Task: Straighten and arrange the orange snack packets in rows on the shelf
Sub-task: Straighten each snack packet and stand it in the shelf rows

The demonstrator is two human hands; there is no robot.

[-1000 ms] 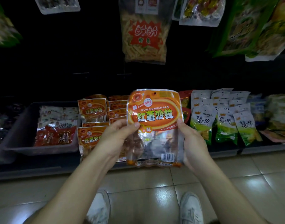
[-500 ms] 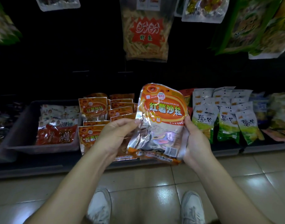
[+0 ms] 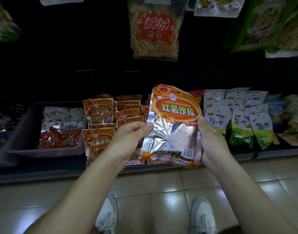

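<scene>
An orange snack packet [image 3: 174, 122] with a shiny clear lower half is held up in front of the low shelf [image 3: 43, 168], tilted slightly to the right. My left hand [image 3: 128, 139] pinches its left edge. My right hand [image 3: 210, 141] grips its right edge, fingers behind the packet. Behind and left of it, several more orange packets [image 3: 98, 110] lie in overlapping rows on the shelf; some are hidden by the held packet and my left hand.
A grey tray [image 3: 26, 132] with red and white packets sits at the left. White-and-green packets [image 3: 237, 125] lie to the right. Hanging bags [image 3: 155, 27] fill the dark upper area. Tiled floor and my two white shoes [image 3: 202, 215] are below.
The held packet has turned from flat and square to tilted rightward, and shifted a little to the right. Both hands have kept their hold on its edges.
</scene>
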